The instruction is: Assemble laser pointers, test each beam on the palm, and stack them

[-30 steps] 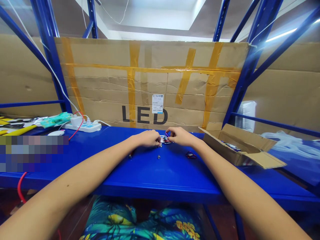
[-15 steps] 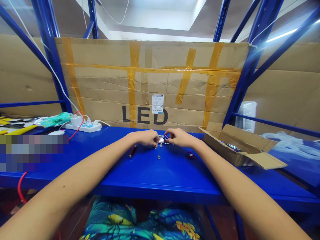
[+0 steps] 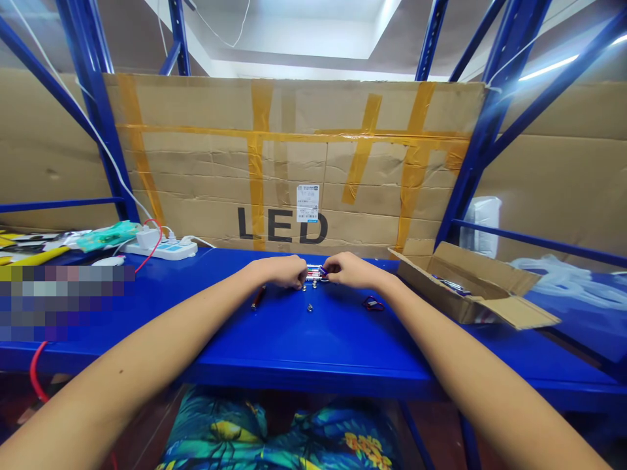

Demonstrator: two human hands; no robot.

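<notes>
1. The left hand [image 3: 280,271] lies knuckles-up on the blue shelf [image 3: 313,339], its fingers curled in tight; the fingertips meet the left end of a small cluster of parts [image 3: 314,271].
2. The right hand [image 3: 349,269] mirrors it, fingers bent and pinched on the right end of the same cluster. What exactly each fingertip grips is too small to tell.
3. The cluster, small pieces with red, blue and silver on them, sits between the two hands, far across the shelf and just in front of the cardboard sheet marked LED [image 3: 294,163].
4. A red pen-like stick [image 3: 258,297] lies on the shelf near the left wrist, apart from the hand.
5. A small metal piece [image 3: 309,307] rests alone just nearer than the hands.
6. A small dark loop with red on it [image 3: 373,303] lies near the right wrist.
7. To the right stands an open cardboard box [image 3: 473,284], well apart from the right hand.
8. Far left, a white power strip [image 3: 159,248] lies with a red wire [image 3: 151,251] over it.
</notes>
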